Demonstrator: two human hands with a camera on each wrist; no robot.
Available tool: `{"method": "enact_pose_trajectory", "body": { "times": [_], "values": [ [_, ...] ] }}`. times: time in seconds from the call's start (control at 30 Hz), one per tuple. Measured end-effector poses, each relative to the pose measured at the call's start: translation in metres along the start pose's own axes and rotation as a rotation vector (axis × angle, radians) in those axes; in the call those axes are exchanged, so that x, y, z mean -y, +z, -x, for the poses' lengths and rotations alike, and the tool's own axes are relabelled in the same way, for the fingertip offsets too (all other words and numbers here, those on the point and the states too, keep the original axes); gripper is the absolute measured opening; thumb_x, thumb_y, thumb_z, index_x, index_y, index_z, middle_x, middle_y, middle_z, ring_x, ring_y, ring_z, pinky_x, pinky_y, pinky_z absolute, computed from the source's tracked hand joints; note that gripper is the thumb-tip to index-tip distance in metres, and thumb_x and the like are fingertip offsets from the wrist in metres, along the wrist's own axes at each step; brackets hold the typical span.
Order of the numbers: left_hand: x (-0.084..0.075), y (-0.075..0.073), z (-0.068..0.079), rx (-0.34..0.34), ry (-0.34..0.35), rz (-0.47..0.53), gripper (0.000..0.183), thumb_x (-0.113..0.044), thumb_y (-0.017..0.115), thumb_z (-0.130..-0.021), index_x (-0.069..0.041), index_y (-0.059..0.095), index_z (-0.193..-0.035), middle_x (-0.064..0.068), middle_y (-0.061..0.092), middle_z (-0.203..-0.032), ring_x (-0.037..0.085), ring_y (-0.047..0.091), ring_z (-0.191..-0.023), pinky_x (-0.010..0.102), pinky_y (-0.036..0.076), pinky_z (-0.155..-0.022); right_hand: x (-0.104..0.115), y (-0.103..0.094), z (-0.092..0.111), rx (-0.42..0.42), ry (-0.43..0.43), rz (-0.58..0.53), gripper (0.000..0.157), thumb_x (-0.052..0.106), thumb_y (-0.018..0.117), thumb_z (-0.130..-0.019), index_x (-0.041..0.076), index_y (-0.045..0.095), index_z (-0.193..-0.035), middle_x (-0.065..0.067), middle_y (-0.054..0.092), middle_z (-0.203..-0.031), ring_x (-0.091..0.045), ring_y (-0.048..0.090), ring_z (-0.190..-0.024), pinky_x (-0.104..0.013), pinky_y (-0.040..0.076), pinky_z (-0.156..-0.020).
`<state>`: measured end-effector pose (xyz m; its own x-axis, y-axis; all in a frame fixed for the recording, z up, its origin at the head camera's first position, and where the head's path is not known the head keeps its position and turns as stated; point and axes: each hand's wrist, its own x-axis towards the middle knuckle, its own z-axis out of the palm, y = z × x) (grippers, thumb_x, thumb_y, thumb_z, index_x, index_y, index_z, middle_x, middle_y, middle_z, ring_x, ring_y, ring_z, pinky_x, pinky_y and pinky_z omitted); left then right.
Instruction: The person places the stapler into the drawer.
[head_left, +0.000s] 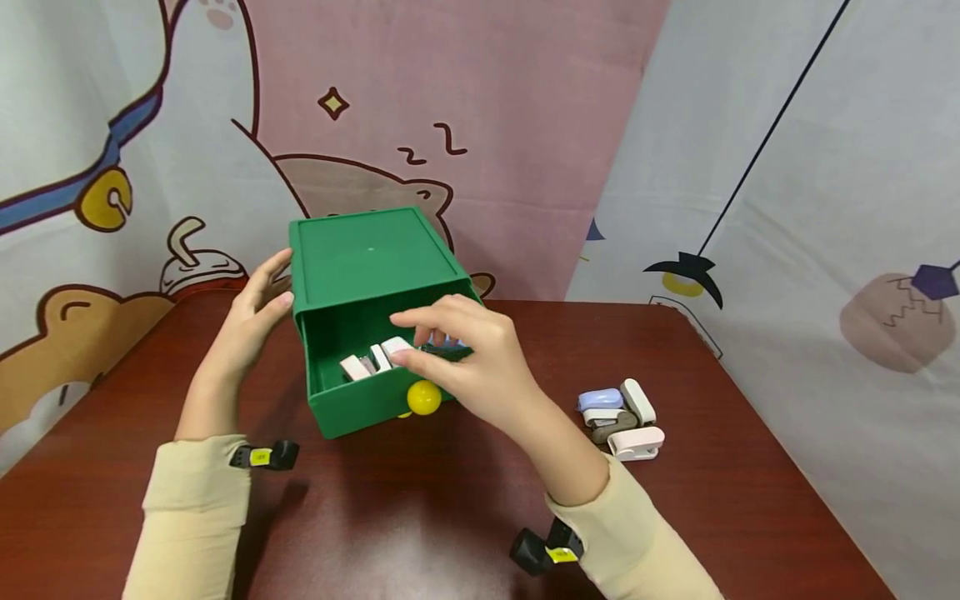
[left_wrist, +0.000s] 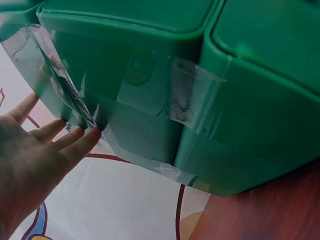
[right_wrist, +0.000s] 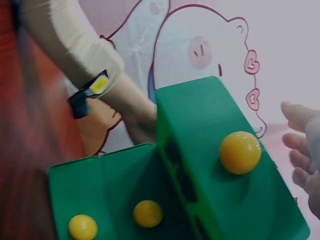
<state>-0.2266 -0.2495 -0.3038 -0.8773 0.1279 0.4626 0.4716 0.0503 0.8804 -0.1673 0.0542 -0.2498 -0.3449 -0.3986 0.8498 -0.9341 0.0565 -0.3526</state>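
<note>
A green drawer box (head_left: 367, 258) stands on the table with its top drawer (head_left: 360, 407) pulled out; a round yellow knob (head_left: 423, 397) is on the drawer's front. Inside lie several small staplers, pale ones (head_left: 380, 357) at the left and a blue item (head_left: 450, 342) partly hidden by my right hand. My left hand (head_left: 251, 321) has its fingertips at the box's left side, fingers stretched out in the left wrist view. Over the drawer's front edge hovers my right hand (head_left: 480, 358), fingers loosely bent, nothing seen between them.
To the right on the table a cluster holds a light blue stapler (head_left: 602, 400), white ones, a grey-brown one (head_left: 613, 428) and a pale pink one (head_left: 637, 443). Lower drawers with yellow knobs (right_wrist: 82, 227) show below. Clear tape (left_wrist: 185, 95) runs along the box's side. A printed curtain hangs behind.
</note>
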Motion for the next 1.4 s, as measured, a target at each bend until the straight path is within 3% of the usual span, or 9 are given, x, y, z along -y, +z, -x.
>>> {"method": "enact_pose_trajectory", "body": {
  "times": [0.2,0.37,0.5,0.6,0.77,0.9,1.1,1.4],
  "values": [
    [0.001,0.0,0.0,0.0,0.0,0.002,0.06,-0.016,0.051,-0.096,-0.012,0.028,-0.152,0.016,0.024,-0.153,0.027,0.029,-0.134,0.018,0.038,-0.091,-0.006,-0.001,0.023,-0.028,-0.106,0.092,0.026,0.022,0.077,-0.082,0.002,0.072,-0.099,0.002,0.057,-0.068,-0.012,0.046,-0.061,-0.022,0.039,-0.053],
    [0.001,0.001,0.0,-0.001,0.006,0.006,0.06,-0.016,0.051,-0.096,-0.012,0.028,-0.152,0.015,0.024,-0.153,0.027,0.029,-0.134,0.018,0.038,-0.091,-0.012,-0.001,0.039,-0.04,-0.095,0.13,0.034,0.036,0.069,-0.086,0.004,0.073,-0.097,0.004,0.059,-0.065,-0.009,0.044,-0.052,-0.019,0.034,-0.048],
    [0.001,0.001,0.0,-0.002,0.012,0.005,0.059,-0.015,0.05,-0.096,-0.011,0.028,-0.152,0.016,0.024,-0.153,0.027,0.029,-0.134,0.018,0.038,-0.091,-0.018,-0.001,0.05,-0.012,-0.051,0.106,0.032,0.033,0.073,-0.084,0.005,0.073,-0.099,0.004,0.063,-0.067,-0.006,0.046,-0.052,-0.017,0.037,-0.048],
    [0.001,0.001,0.0,-0.003,0.014,0.004,0.059,-0.015,0.05,-0.096,-0.011,0.028,-0.152,0.016,0.024,-0.153,0.027,0.029,-0.134,0.018,0.038,-0.091,-0.021,0.0,0.056,0.015,-0.027,0.062,0.03,0.022,0.08,-0.078,0.004,0.072,-0.101,0.001,0.067,-0.072,-0.005,0.051,-0.054,-0.015,0.04,-0.05],
    [0.002,0.001,0.0,-0.004,0.013,0.013,0.059,-0.016,0.05,-0.096,-0.011,0.028,-0.152,0.017,0.025,-0.152,0.027,0.029,-0.134,0.018,0.038,-0.091,-0.024,0.004,0.063,0.056,0.006,-0.035,0.042,0.002,0.085,-0.066,0.002,0.07,-0.104,-0.005,0.071,-0.084,-0.006,0.06,-0.061,-0.016,0.047,-0.054],
    [0.002,0.001,-0.001,-0.004,0.015,0.018,0.059,-0.015,0.05,-0.096,-0.011,0.028,-0.151,0.017,0.026,-0.151,0.027,0.03,-0.134,0.018,0.038,-0.091,-0.024,0.006,0.066,0.059,0.028,-0.081,0.045,-0.005,0.085,-0.063,0.001,0.069,-0.105,-0.007,0.071,-0.087,-0.007,0.062,-0.065,-0.019,0.049,-0.055],
    [0.002,0.002,0.0,-0.003,0.011,0.017,0.059,-0.016,0.05,-0.096,-0.011,0.028,-0.152,0.016,0.025,-0.152,0.027,0.028,-0.134,0.018,0.038,-0.091,-0.025,0.007,0.063,0.053,0.073,-0.092,0.041,-0.004,0.084,-0.065,0.0,0.07,-0.104,-0.008,0.071,-0.09,-0.009,0.063,-0.069,-0.02,0.049,-0.054],
    [0.001,0.002,0.0,0.001,0.002,0.017,0.06,-0.017,0.05,-0.096,-0.012,0.027,-0.152,0.015,0.023,-0.153,0.027,0.028,-0.135,0.019,0.038,-0.091,-0.035,0.017,0.049,0.037,0.215,-0.11,0.032,0.004,0.082,-0.073,0.002,0.073,-0.103,-0.003,0.071,-0.085,-0.004,0.057,-0.057,-0.024,0.047,-0.048]
  ]
}}
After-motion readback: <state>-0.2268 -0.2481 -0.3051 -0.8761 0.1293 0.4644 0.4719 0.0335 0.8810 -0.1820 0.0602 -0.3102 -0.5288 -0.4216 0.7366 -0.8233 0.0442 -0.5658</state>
